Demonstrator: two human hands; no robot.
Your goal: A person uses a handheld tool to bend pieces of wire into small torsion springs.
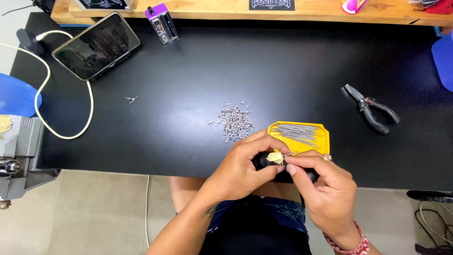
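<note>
At the table's near edge my left hand (243, 165) and my right hand (321, 186) meet around a small black tool (262, 160) with a pale yellow tip (275, 157). The left hand grips the tool's body. With its fingertips the right hand pinches a thin metal pin (290, 154) at that tip and also wraps the tool's other end. Just beyond the hands sits a yellow tray (322, 137) with several long thin pins. A loose pile of small bent metal pieces (234, 123) lies left of the tray.
Black-handled pliers (373, 111) lie to the right. A propped phone (96, 45) with a white cable (71, 134) stands far left, a small purple device (162, 21) behind it. A wooden shelf (226, 12) runs along the back. Two stray bent pieces (131, 99) lie apart.
</note>
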